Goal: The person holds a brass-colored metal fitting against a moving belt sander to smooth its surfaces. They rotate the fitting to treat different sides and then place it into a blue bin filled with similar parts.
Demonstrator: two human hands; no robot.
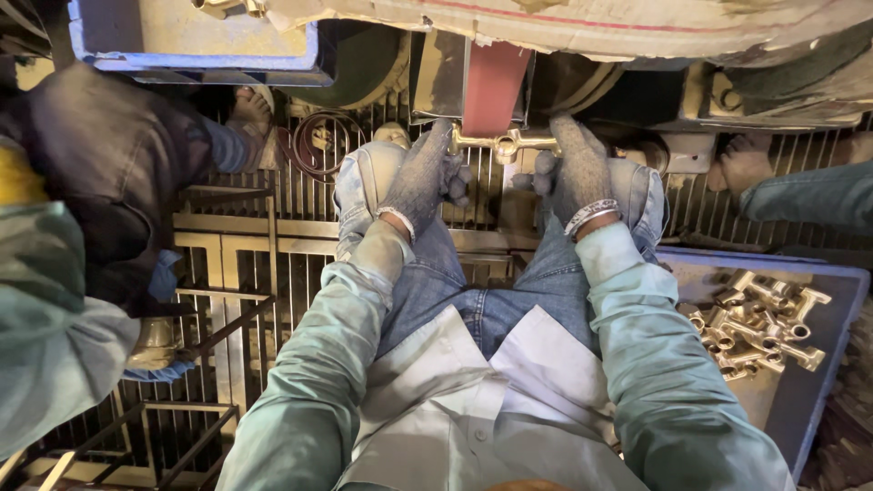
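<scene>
A brass tap fitting is held across a reddish-brown sanding belt, pressed against its lower end. My left hand, in a grey knitted glove, grips the fitting's left end. My right hand, gloved the same way, grips its right end. Both hands rest just above my knees in blue jeans. The middle of the fitting shows between the gloves; its ends are hidden inside them.
A blue tray at my right holds several brass fittings. Another person sits close on my left, a foot on the metal grate floor. A blue crate stands at top left. Someone's leg reaches in at right.
</scene>
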